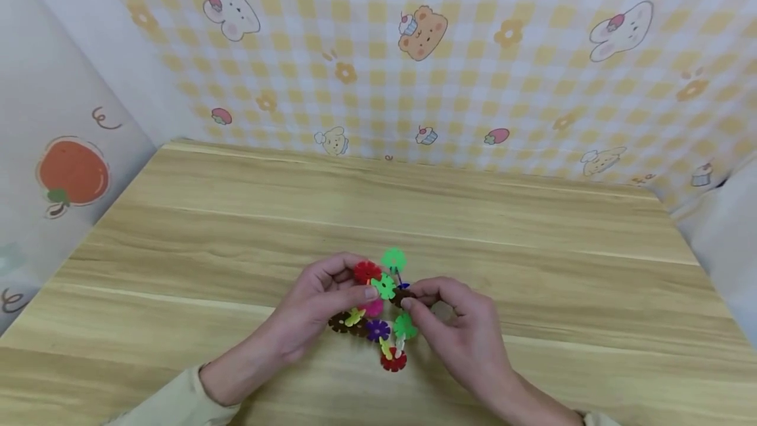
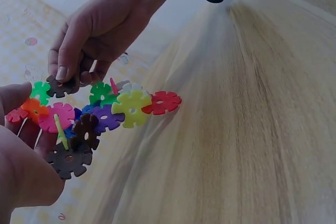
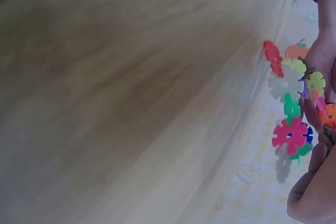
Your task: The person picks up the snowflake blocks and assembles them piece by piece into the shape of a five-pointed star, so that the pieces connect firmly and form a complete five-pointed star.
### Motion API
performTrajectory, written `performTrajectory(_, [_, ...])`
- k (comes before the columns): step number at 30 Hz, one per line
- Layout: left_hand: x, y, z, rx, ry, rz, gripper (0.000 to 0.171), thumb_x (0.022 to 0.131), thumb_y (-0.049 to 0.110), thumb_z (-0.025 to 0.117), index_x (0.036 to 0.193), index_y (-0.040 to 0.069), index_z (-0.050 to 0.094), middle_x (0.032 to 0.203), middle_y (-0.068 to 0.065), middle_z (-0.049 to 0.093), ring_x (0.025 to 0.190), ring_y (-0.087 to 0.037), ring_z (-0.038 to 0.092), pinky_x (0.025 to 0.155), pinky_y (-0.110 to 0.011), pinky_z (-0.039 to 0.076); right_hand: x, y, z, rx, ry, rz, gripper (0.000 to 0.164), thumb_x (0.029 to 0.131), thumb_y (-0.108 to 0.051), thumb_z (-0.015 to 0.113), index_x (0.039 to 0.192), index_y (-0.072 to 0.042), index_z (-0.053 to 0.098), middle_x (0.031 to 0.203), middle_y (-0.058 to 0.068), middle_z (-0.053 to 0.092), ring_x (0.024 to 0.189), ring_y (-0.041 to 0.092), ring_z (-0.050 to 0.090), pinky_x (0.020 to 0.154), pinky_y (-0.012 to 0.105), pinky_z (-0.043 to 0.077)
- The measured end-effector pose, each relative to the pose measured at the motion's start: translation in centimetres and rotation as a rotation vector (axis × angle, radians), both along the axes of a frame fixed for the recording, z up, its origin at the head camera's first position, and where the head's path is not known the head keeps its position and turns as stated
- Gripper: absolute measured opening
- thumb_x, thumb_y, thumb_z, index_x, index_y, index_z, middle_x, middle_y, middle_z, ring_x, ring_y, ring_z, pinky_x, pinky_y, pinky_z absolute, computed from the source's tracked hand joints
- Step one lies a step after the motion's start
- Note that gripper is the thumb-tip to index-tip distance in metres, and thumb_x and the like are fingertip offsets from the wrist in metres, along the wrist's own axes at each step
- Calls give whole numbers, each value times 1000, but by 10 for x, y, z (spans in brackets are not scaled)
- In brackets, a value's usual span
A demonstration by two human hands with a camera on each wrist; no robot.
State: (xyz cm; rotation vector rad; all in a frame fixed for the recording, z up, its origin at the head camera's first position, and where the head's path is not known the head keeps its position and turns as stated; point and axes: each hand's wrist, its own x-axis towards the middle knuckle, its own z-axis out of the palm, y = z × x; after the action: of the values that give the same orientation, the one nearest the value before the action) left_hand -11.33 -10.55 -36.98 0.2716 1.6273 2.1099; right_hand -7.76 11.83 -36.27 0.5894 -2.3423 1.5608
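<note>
Both hands hold a cluster of interlocking plastic snowflake discs above the table, in many colours. My left hand (image 1: 307,314) grips the cluster from the left, its thumb on a light green disc (image 1: 384,286) beside a red disc (image 1: 368,272). Between thumb and fingers, my right hand (image 1: 467,327) pinches a dark brown disc (image 2: 61,86), close against that green disc; whether the two are joined I cannot tell. Purple (image 1: 378,329), green (image 1: 405,326) and red (image 1: 393,360) discs hang lower down. The right wrist view shows pink (image 3: 290,136) and clear (image 3: 286,85) discs too.
The wood-grain table (image 1: 236,229) spreads around the hands. Behind it hangs a yellow checked cloth (image 1: 378,71) with cartoon prints, and a pale printed panel (image 1: 53,110) stands at the left.
</note>
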Motion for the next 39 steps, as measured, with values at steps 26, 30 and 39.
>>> performTrajectory(26, [4,19,-3,109,-131,-27,16,93,8,69,108,10,65,98,1,71,86,-11,66,85,-29,56,7,2,5,-20,-70,-47,18,89,5,74,95,-12,72,82,-1,71,70,8,63,41,17,43])
performTrajectory(30, [6,14,-5,94,-84,-60,18,93,7,68,111,9,66,99,0,70,87,-11,65,85,-28,55,10,4,7,-5,-118,-64,20,89,0,75,96,-19,75,85,-7,73,77,9,65,63,22,51])
performTrajectory(39, [8,1,-3,44,-26,-62,20,93,8,67,113,10,67,98,1,71,87,-12,66,86,-31,55,-10,15,7,-89,-486,-135,24,95,-5,66,119,-7,70,111,7,71,100,17,63,82,26,53])
